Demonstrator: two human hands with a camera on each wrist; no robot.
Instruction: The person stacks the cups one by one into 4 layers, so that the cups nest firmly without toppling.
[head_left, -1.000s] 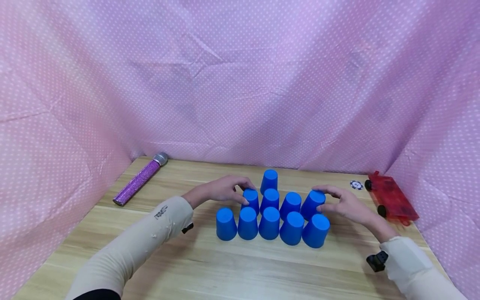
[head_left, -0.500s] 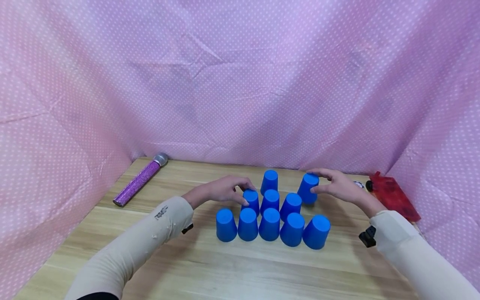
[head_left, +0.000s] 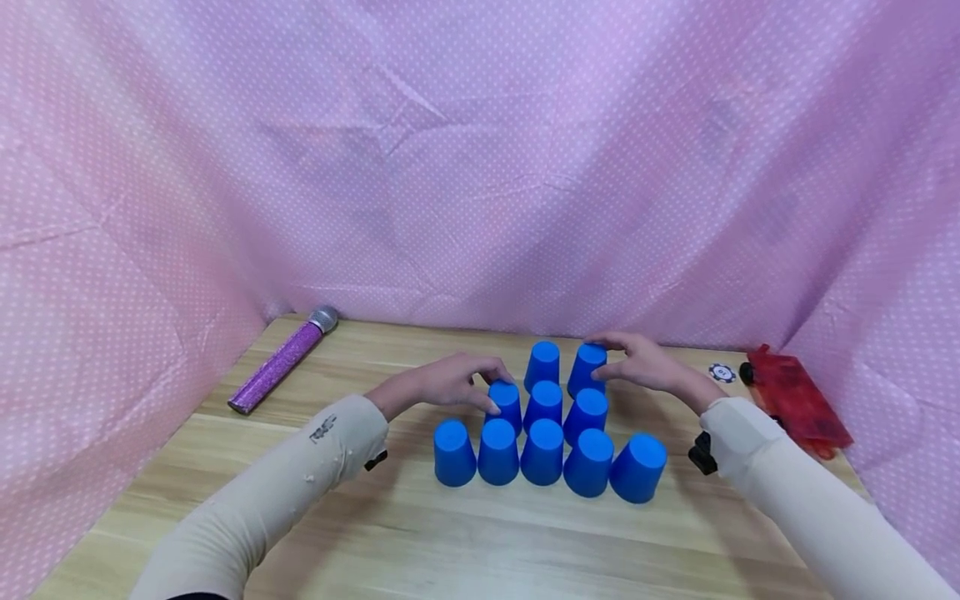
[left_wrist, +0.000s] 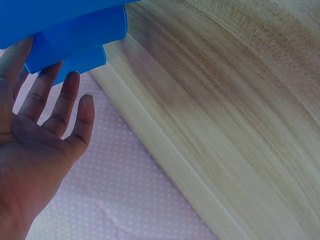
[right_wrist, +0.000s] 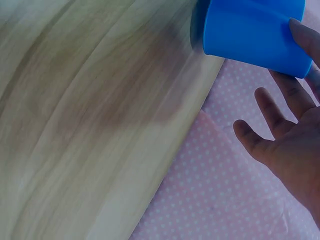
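Note:
Blue cups stand upside down in three rows in the head view. Several form the front row (head_left: 542, 454), three the middle row, and two the back. My left hand (head_left: 453, 381) grips the left cup (head_left: 505, 407) of the middle row between thumb and fingers, its other fingers spread in the left wrist view. The back row's right cup (head_left: 586, 371) is pinched near its top by my right hand (head_left: 643, 363), beside the back left cup (head_left: 543, 365). In the right wrist view, this held cup (right_wrist: 252, 37) lies between thumb and fingers, close to the table edge.
A purple glitter microphone (head_left: 283, 360) lies at the table's back left. To the right are a poker chip (head_left: 722, 372) and a red translucent toy car (head_left: 798, 400) with black wheels. Pink dotted cloth (head_left: 480, 167) hangs behind and around the wooden table (head_left: 420, 533).
My right hand has moved its cup from the middle row's right end back and to the left, beside the rear cup. My left hand has stayed on its cup.

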